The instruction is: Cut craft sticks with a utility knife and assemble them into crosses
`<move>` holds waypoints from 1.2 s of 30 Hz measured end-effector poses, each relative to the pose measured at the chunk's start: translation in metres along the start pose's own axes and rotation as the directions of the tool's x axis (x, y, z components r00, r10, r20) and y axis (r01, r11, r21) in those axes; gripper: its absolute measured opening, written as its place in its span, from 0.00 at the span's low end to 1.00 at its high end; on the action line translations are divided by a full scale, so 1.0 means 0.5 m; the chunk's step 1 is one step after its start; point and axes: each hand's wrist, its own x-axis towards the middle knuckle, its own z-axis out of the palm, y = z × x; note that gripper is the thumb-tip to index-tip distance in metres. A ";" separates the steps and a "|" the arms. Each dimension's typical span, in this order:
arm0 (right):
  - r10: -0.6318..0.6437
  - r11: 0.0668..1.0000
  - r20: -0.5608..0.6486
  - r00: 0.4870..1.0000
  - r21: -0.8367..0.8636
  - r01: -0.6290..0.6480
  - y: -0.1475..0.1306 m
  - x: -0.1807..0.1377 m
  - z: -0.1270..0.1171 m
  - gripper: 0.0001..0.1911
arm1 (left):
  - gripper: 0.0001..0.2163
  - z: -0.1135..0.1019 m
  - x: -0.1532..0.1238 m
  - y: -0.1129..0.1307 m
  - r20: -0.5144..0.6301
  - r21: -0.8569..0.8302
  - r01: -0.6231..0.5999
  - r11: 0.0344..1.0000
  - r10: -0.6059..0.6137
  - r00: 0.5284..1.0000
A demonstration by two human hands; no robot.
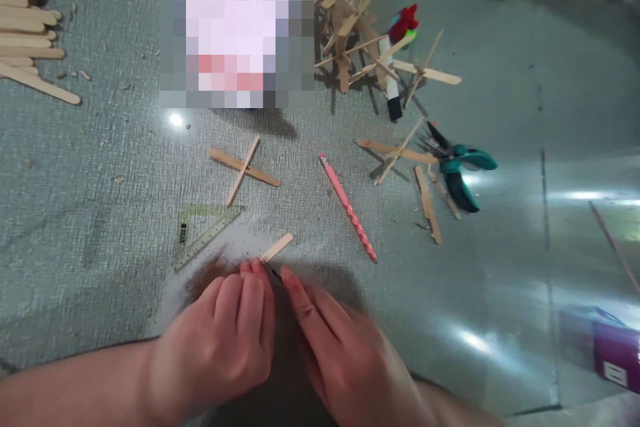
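Observation:
My left hand [225,337] is curled, its fingertips pressing down on one end of a short wooden craft stick [277,247] that lies on the grey surface. My right hand [340,353] is closed beside it, index finger stretched toward the stick, with a thin dark blade or tip [274,273] showing between the two hands; what it belongs to is hidden. A clear green set square [203,235] lies just left of the stick. A red pencil [348,207] lies to the right.
Two sticks glued in a cross [243,167] lie ahead. Teal pliers [457,167] and more stick crosses sit right of centre. A pile of stick pieces [350,20] and a glue bottle [390,73] are behind. Long sticks [27,33] are stacked far left. A purple box [607,347] sits at right.

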 end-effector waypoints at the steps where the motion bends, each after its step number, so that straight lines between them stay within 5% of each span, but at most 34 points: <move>1: 0.000 1.000 -0.003 1.000 -0.001 0.000 -0.001 -0.002 0.000 0.36 | 0.13 0.001 0.000 0.000 0.001 0.002 0.003 1.000 -0.003 1.000; 36: 0.032 0.999 -0.027 0.999 -0.018 -0.032 -0.009 0.000 0.002 0.36 | 0.08 0.006 0.008 -0.007 -0.026 -0.058 0.041 0.997 -0.042 0.999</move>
